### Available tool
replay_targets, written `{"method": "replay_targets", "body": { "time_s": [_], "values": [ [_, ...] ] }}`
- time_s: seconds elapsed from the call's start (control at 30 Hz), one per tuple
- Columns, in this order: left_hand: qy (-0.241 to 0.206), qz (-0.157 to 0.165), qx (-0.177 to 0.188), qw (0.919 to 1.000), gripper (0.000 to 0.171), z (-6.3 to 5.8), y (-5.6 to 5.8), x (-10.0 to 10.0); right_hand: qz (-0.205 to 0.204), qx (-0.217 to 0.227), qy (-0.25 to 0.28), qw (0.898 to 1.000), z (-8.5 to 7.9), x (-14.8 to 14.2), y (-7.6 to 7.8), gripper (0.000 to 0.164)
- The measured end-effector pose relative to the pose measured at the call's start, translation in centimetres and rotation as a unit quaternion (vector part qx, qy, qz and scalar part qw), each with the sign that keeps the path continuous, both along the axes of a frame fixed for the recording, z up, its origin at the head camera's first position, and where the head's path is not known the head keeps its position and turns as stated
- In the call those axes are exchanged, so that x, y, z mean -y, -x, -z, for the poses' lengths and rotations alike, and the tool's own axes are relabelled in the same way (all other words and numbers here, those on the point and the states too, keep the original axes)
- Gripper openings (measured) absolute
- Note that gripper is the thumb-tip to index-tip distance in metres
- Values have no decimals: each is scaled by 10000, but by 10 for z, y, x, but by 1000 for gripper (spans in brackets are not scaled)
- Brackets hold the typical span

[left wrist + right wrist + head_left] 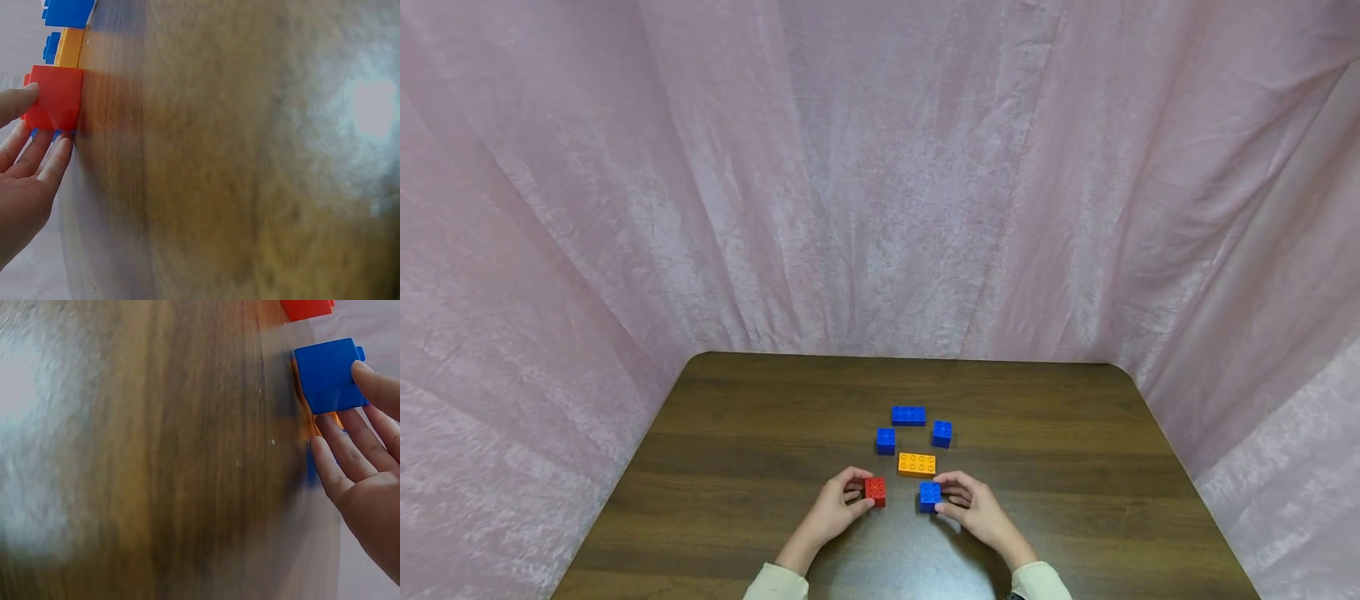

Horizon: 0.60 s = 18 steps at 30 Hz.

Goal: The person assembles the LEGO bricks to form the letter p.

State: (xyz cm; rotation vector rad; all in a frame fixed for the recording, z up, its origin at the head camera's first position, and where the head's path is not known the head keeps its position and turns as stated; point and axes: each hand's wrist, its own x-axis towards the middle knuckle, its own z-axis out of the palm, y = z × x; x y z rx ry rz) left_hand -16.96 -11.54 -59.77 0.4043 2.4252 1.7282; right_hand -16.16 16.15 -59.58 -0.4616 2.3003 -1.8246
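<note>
red plastic cube point(876, 492) pinched by our left hand point(835, 505), blue plastic cube point(928, 498) by our right hand point(981, 507), before oblong orange plastic brick point(917, 465).

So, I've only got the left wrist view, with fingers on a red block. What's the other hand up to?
Observer: The right hand is pinching a small blue block.
Visitor: Neat! How many blue ones altogether?
Observer: Four: that one, two more small ones and a longer one.
Visitor: I see only the side of that orange block. What's on top?
Observer: Eight studs, in two rows of four.
</note>
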Motion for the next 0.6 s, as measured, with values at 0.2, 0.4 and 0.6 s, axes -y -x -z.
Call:
{"method": "replay_targets", "body": {
  "time_s": [0.2, 0.4, 0.6],
  "values": [
    [-137, 69, -7, 9999, 33, 7, 4, 3, -77, -139, 98, 9998, 4, 5, 2, 36],
    [-28, 77, -52, 10000, 32, 9, 5, 2, -166, -172, 125, 9996, 5, 12, 5, 36],
    [45, 81, -59, 9999, 32, 11, 6, 2, -266, -201, 149, 9993, 4, 21, 8, 34]
  ]
}}
